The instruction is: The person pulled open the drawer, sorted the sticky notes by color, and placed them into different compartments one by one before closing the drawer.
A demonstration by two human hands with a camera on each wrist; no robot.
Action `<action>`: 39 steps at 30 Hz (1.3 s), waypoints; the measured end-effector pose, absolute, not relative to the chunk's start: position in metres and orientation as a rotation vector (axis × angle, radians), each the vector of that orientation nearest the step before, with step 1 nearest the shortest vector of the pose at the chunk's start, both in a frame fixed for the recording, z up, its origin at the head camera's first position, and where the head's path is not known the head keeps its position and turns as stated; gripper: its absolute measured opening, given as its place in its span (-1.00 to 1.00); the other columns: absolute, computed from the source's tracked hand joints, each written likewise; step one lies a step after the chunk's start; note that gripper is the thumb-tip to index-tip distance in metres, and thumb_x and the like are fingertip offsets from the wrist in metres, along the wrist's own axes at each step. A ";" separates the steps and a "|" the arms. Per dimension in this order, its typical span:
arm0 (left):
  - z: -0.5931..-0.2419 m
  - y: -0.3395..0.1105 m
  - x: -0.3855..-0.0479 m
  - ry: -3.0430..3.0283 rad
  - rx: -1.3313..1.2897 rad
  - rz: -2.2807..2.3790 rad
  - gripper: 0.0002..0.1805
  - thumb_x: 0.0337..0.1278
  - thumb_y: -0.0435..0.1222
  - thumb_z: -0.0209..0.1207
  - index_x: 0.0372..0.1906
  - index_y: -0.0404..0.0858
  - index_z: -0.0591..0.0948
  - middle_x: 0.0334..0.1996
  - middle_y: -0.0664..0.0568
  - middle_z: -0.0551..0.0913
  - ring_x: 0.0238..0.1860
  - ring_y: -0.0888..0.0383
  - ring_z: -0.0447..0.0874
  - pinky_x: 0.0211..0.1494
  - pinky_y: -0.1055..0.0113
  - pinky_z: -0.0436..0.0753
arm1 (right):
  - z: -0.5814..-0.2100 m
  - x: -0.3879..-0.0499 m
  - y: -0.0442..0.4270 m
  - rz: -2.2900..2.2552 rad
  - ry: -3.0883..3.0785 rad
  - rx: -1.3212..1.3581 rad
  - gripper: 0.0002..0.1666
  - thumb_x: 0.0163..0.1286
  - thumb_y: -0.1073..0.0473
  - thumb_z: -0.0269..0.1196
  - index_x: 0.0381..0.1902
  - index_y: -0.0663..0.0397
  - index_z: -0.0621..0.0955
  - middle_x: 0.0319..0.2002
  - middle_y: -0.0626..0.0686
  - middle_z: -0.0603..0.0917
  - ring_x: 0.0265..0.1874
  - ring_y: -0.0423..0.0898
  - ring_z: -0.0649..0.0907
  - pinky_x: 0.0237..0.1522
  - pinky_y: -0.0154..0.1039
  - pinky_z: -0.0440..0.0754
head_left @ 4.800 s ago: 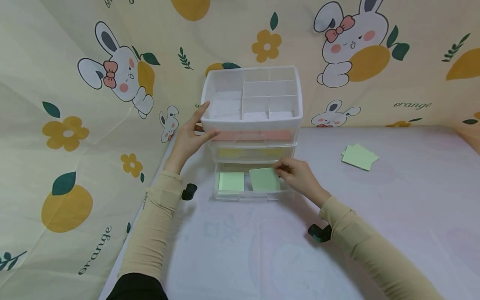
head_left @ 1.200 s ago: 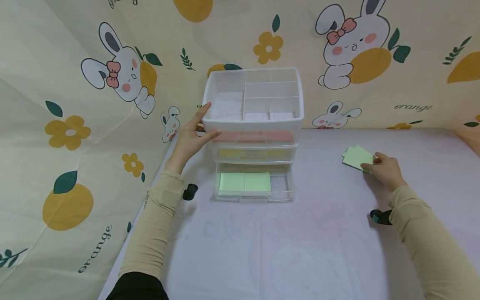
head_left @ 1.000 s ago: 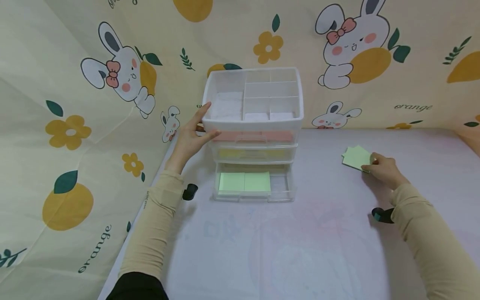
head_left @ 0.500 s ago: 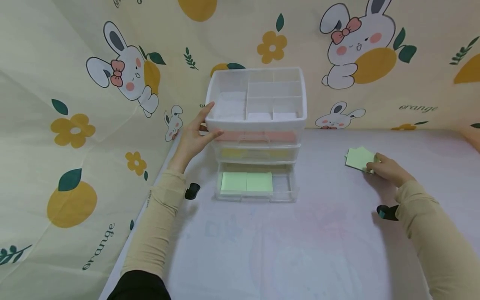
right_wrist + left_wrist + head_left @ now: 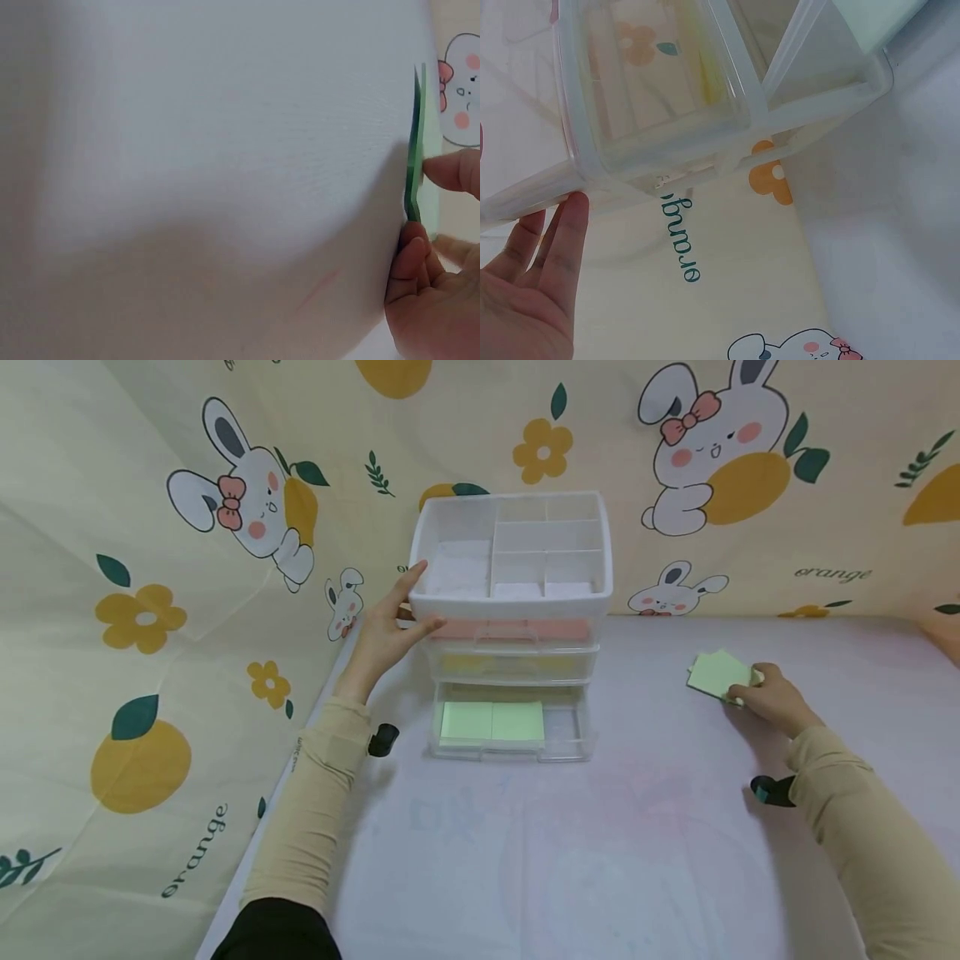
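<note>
A white drawer organizer point(image 5: 510, 602) stands against the back cloth, its clear bottom drawer point(image 5: 566, 752) pulled out. Two pale green sticky note pads point(image 5: 492, 722) lie side by side in the drawer's left and middle. My left hand point(image 5: 378, 643) holds the organizer's left front corner, thumb at the front and index finger at the top rim. In the left wrist view, its fingers point(image 5: 566, 247) touch the plastic edge. To the right, my right hand point(image 5: 776, 697) pinches the near right edge of a small stack of green sticky note pads point(image 5: 720, 675), seen edge-on in the right wrist view.
Pink contents point(image 5: 517, 630) show in the top drawer and yellow contents point(image 5: 517, 665) in the middle one, both pushed in. The divided top tray point(image 5: 551, 539) has several compartments. A printed rabbit cloth point(image 5: 480, 443) hangs behind and left of the white table surface point(image 5: 525, 860).
Earlier, the right hand held a green pad over the drawer. That pad now lies beside the other, and the right hand is at the stack on the right. The left hand keeps its place.
</note>
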State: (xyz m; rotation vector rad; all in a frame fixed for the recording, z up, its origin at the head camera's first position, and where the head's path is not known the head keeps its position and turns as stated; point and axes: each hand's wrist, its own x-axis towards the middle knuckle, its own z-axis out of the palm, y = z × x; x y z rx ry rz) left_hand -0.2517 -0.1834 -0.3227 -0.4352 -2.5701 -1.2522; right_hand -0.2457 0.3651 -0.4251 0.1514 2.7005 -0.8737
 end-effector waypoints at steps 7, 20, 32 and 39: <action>-0.322 -0.183 -0.252 -2.581 -0.424 -1.261 -0.17 -0.02 0.02 0.29 0.34 0.48 0.11 0.24 -0.07 0.43 -0.10 -0.01 0.59 -0.08 0.11 0.64 | -0.427 -0.240 0.363 -0.956 2.720 0.234 0.19 0.26 -0.26 0.13 0.28 0.64 -0.13 0.13 0.61 0.12 0.07 0.43 0.24 0.06 0.26 0.28; -0.322 -0.183 -0.251 -2.577 -0.433 -1.261 -0.18 -0.01 0.01 0.29 0.33 0.48 0.12 0.23 -0.07 0.44 -0.11 -0.01 0.60 -0.10 0.11 0.64 | -0.420 -0.227 0.352 -1.329 2.786 0.328 -0.40 0.34 0.10 0.12 0.13 0.31 0.13 -0.31 0.03 0.43 -0.58 -0.37 0.58 -0.46 -0.41 0.61; -0.323 -0.183 -0.252 -2.566 -0.446 -1.265 -0.17 -0.02 0.02 0.28 0.34 0.48 0.11 0.23 -0.07 0.44 -0.13 -0.01 0.60 -0.09 0.12 0.64 | -0.432 -0.242 0.374 -2.008 2.611 0.123 -0.69 0.27 0.21 0.24 -0.20 -0.19 0.32 -0.51 -0.23 0.59 -0.59 -0.31 0.65 -0.45 -0.45 0.65; -0.324 -0.183 -0.252 -2.563 -0.439 -1.277 -0.18 -0.02 0.02 0.29 0.33 0.48 0.12 0.20 -0.07 0.46 -0.13 0.00 0.60 -0.10 0.13 0.64 | -0.430 -0.245 0.367 -2.305 2.438 -0.130 -0.56 0.24 0.34 0.23 0.05 0.03 0.41 -0.45 -0.11 0.62 -0.54 -0.26 0.64 -0.43 -0.49 0.62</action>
